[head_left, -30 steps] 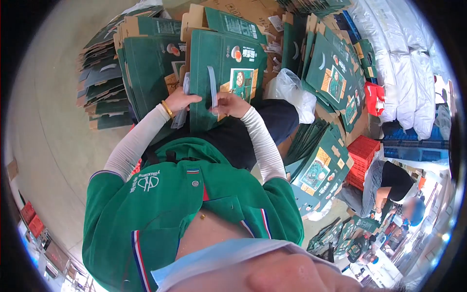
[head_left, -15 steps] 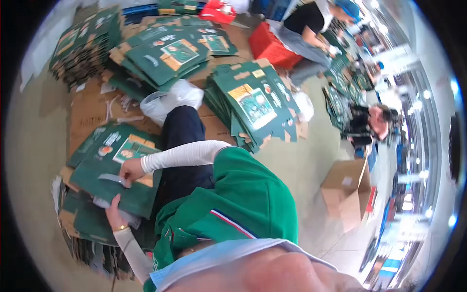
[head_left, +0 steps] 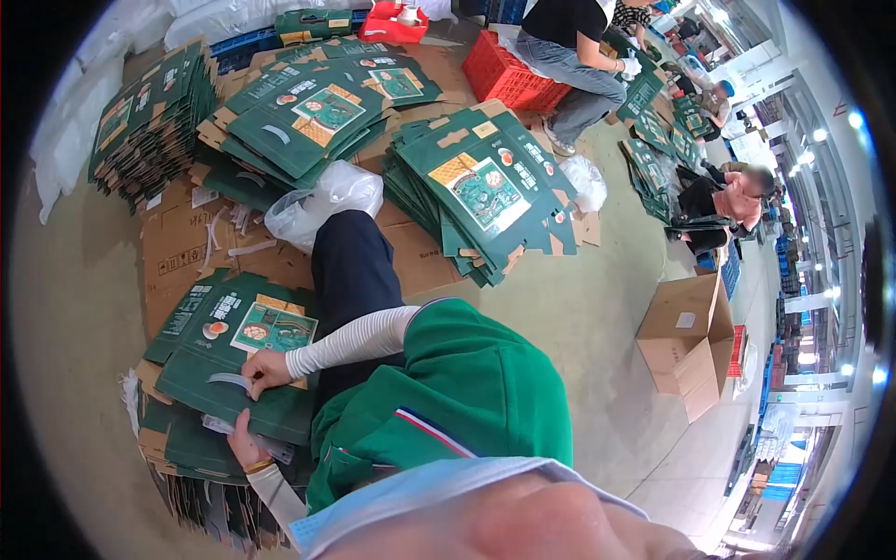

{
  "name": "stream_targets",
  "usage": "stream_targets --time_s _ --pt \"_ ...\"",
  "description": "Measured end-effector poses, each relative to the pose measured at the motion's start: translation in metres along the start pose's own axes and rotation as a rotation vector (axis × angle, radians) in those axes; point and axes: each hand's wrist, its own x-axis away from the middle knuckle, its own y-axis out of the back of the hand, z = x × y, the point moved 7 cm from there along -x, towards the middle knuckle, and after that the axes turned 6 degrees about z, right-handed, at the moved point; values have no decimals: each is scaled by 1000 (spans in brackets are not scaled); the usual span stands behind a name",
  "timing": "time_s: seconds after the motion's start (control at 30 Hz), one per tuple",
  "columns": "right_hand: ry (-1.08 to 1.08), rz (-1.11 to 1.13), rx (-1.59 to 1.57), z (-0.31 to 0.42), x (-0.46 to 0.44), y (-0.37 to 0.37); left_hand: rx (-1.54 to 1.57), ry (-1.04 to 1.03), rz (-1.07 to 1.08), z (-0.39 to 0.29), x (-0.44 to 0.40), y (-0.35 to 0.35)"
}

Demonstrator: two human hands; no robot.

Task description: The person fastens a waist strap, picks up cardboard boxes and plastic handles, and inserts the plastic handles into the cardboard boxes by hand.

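Pinched at its end by my right hand (head_left: 269,370) is a white carry-handle strip (head_left: 227,379), curved and lying against a flattened green carton (head_left: 210,359). The carton has a food picture and white lettering, and rests on a pile of similar ones. By the carton's lower edge, my left hand (head_left: 246,442) is closed around a bundle in clear plastic (head_left: 217,424), its thumb pointing up and its other fingers mostly hidden. More flattened cartons (head_left: 187,443) lie beneath.
Stacks of green cartons (head_left: 485,187) stand ahead, some on brown cardboard (head_left: 173,252) with loose white strips (head_left: 250,248). A white plastic bag (head_left: 336,191) lies by my knee. To the right are an open brown box (head_left: 677,327), a red crate (head_left: 504,79) and other people working.
My view has shifted, so the hands and cartons appear lower. My right hand keeps its pinch on the white strip, and my left hand stays by the carton's lower edge.
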Motion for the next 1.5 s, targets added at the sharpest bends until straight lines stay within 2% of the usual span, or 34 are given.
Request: stream_targets --time_s 0.1,0.27,0.4,0.47,0.6,0.67,0.83,1.07,1.13,1.17,1.23,1.33,1.4,1.47,1.5 --pt "-73 -86 113 2 2 2 -73 -43 -7 3 -7 8" --pt "133 32 197 -4 14 -11 40 4 -18 8 9 -10" --pt "193 -28 199 -8 11 -12 43 -26 -17 18 1 3" --pt "-204 152 -80 -29 8 -15 -21 1 4 24 -3 9" --pt "-344 161 -1 -43 8 -7 137 81 56 39 -7 12" --pt "-157 20 168 -37 8 -6 182 105 105 39 -4 8" --pt "-85 -25 192 -28 16 -7 192 91 109 34 2 -6" --pt "-103 7 190 -14 19 -6 209 62 131 23 7 -15" --pt "-178 66 9 -21 12 -4 213 56 170 20 4 -14" --pt "-180 68 15 -25 9 -1 222 47 209 19 2 -17" --pt "-296 5 -199 -44 7 -1 182 52 181 17 3 -16" --pt "-164 21 -96 -45 2 -15 150 53 152 20 2 -3" --pt "-228 60 28 -46 6 -19 157 53 160 29 -3 2" --pt "-57 88 127 -43 11 -21 28 10 61 26 4 4" --pt "-38 96 18 -53 13 -21 29 10 59 27 6 4"
